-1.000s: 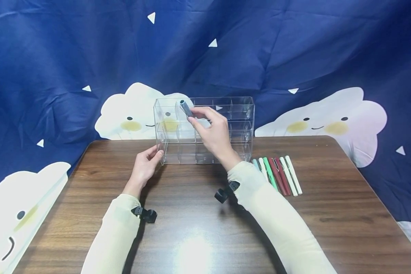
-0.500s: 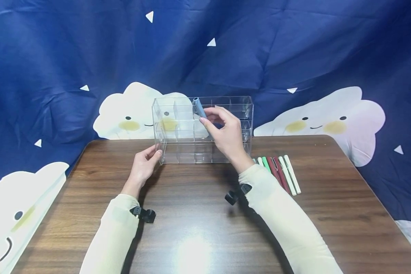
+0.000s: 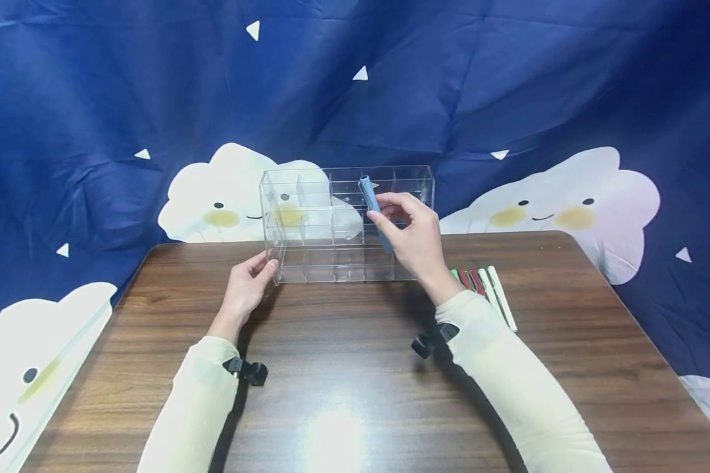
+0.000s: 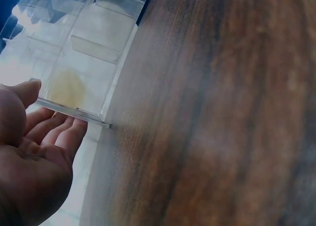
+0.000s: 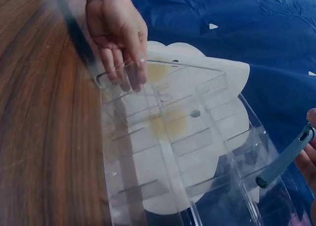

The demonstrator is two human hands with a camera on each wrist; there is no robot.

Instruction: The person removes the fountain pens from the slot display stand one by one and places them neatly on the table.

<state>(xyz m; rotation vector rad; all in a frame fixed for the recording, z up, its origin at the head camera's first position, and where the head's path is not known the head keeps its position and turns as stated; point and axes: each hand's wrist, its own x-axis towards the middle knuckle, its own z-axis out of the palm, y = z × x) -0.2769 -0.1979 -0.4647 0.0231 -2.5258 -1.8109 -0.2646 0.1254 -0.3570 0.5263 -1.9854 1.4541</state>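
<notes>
A clear plastic organizer [image 3: 319, 246], divided into several compartments, stands upright near the back of the table. My left hand [image 3: 245, 289] grips its lower left side, thumb on one face of the wall and fingers on the other, as the left wrist view shows. My right hand [image 3: 414, 240] pinches a blue pen [image 3: 369, 193] between thumb and fingers, in front of the organizer's right half. The pen tilts, its upper end leaning left. In the right wrist view the same blue pen [image 5: 284, 161] appears at the right, near the organizer's compartments.
To the right of the organizer lie two white pens [image 3: 497, 295], dark red pens [image 3: 476, 281] and a green pen [image 3: 454, 273], partly hidden behind the right forearm. Behind the wooden table [image 3: 331, 368] hangs a blue curtain [image 3: 307, 85] with cloud prints.
My right hand has carried the blue pen to the right across the organizer's front and slightly lower, showing more of its length. My left hand stays on the organizer's left side.
</notes>
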